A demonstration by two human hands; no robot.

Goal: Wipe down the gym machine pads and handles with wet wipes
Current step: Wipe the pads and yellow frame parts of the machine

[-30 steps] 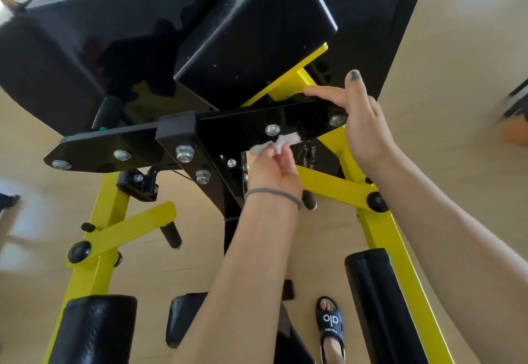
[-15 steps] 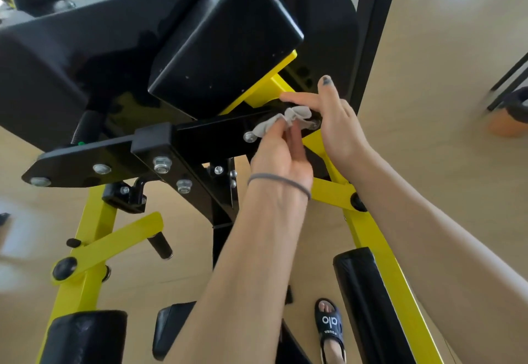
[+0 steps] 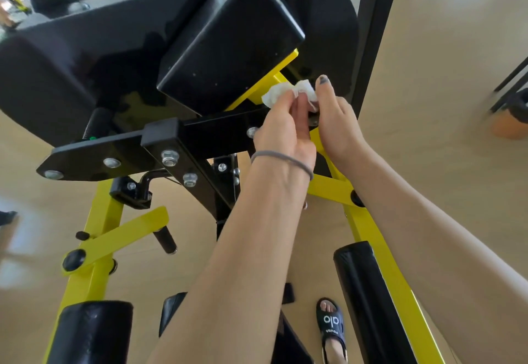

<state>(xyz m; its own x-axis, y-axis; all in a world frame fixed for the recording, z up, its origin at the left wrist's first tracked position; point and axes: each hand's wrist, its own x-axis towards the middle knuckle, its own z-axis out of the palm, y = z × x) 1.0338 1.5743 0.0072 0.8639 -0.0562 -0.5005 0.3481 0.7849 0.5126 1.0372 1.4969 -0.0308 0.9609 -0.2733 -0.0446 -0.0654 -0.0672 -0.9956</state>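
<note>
Head view. We recorded the left hand (image 3: 281, 132) pinching a crumpled white wet wipe (image 3: 288, 92) between its fingertips, with a grey hair tie (image 3: 281, 160) round the wrist. Over the preceding second the wipe had travelled up and to the right: from the face of the black steel plate (image 3: 171, 146), beside its bolts, to the plate's right-hand end, and now onto the yellow frame bracket (image 3: 265, 83) just under the black upholstered pad (image 3: 228, 43). We took this to mean that the plate pass was finished and that the wiping was moving toward the pad and its mount, with the pads themselves apparently still to be done.

The wipe lay just above the left fingertips, pressed to the bracket, and touched the thumb side of the right hand (image 3: 337, 123). The right hand gripped the plate's end, thumb raised; we could not tell how its fingers lay behind the plate. It had held that place throughout.

The black roller pads (image 3: 368, 292) and the small black handle (image 3: 165, 239) sat lower in the frame, well apart from the wipe.
</note>
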